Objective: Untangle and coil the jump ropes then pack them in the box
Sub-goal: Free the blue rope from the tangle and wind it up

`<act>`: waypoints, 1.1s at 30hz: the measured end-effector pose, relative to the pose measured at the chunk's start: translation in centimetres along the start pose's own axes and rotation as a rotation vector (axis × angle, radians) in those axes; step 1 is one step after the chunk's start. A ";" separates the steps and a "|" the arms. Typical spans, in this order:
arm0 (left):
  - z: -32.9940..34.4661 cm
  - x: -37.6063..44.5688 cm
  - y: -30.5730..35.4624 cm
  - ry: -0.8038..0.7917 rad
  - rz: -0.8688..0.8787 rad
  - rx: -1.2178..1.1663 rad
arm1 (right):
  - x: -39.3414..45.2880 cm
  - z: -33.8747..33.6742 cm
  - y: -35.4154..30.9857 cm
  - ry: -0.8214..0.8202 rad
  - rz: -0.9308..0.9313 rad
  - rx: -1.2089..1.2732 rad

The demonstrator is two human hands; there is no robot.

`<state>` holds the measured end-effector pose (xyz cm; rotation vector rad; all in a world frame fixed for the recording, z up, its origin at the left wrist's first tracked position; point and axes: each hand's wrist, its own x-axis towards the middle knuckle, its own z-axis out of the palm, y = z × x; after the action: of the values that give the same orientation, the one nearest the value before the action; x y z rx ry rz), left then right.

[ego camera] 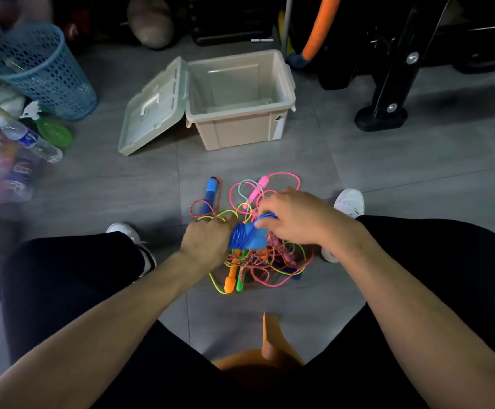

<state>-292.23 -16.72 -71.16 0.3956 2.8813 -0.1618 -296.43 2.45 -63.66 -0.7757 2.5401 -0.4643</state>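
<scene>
Dim grey tiled floor point(417, 172), blue mesh basket point(42, 69) left, perhaps black equipment legs point(388, 93) right.

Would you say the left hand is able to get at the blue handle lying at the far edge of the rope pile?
Probably yes: the blue handle lies uncovered just beyond the left hand, but that hand grips the blue coil and must release it.

Head-worn wide-angle view looks steeply down, seemingly close, at floor point(388, 178).

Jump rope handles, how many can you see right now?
4 clearly: a blue handle and a pink handle beyond the hands, an orange handle and a green handle nearer. Others may be hidden in the tangle.
</scene>
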 end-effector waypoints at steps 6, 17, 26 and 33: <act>-2.3 -0.2 -0.4 0.331 0.524 -0.046 | 0.4 -1.7 3.0 0.083 0.032 0.334; -4.1 -0.4 -0.4 0.360 -0.228 -1.058 | 1.7 5.7 6.0 0.056 0.140 0.727; -3.3 0.6 -2.0 -0.001 -0.298 -0.938 | 1.3 7.0 -0.4 -0.079 -0.069 0.070; -1.2 -0.4 0.2 -0.126 0.049 0.091 | 1.2 3.5 -2.5 -0.044 -0.129 -0.114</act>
<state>-292.03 -16.42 -69.89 0.4547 2.7445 -0.2990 -294.50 -0.89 -65.97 -0.9850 2.5026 -0.3416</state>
